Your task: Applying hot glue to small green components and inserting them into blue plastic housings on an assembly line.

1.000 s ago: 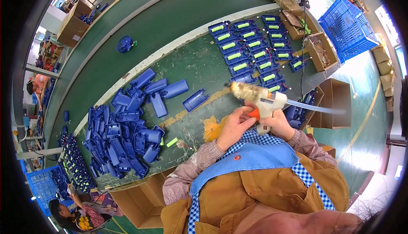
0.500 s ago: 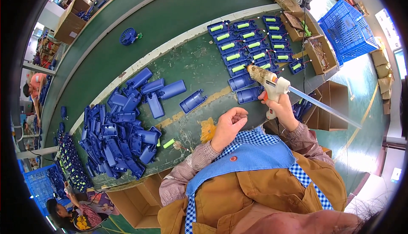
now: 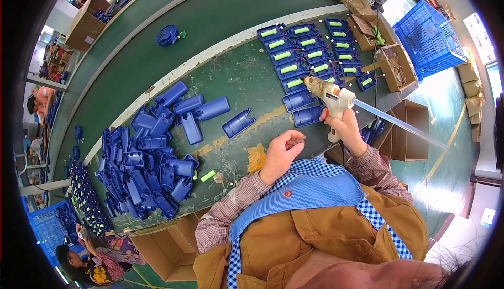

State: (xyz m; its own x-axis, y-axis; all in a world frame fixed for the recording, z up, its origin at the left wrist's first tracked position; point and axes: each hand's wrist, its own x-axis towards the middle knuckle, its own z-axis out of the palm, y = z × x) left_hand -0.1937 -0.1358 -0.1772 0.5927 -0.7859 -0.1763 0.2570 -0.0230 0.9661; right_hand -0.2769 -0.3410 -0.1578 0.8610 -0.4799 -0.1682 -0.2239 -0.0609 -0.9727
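My right hand (image 3: 347, 130) is wrapped round the handle of a white hot glue gun (image 3: 342, 100), with a finger at its orange-red trigger. A long clear glue stick (image 3: 401, 126) sticks out of its back. Its stained nozzle points left, close to a green cylindrical battery (image 3: 295, 83) in a blue plastic housing. Just nearer lie two blue housings without batteries (image 3: 298, 100) (image 3: 306, 117). My left hand (image 3: 282, 155) rests over the bench edge, empty, its fingers loosely curled and the thumb apart from them.
Several battery-fitted housings (image 3: 315, 54) stand in rows. A heap of blue housings (image 3: 144, 171), a loose green battery (image 3: 208, 176) and a single housing (image 3: 239, 123) lie leftward. A blue round part (image 3: 167, 35) sits on the green belt (image 3: 220, 13). Small cartons (image 3: 395, 67) border the right.
The blue round part on the belt has shifted right and slightly up. The glue gun's nozzle has moved slightly left and up. My left hand has barely moved.
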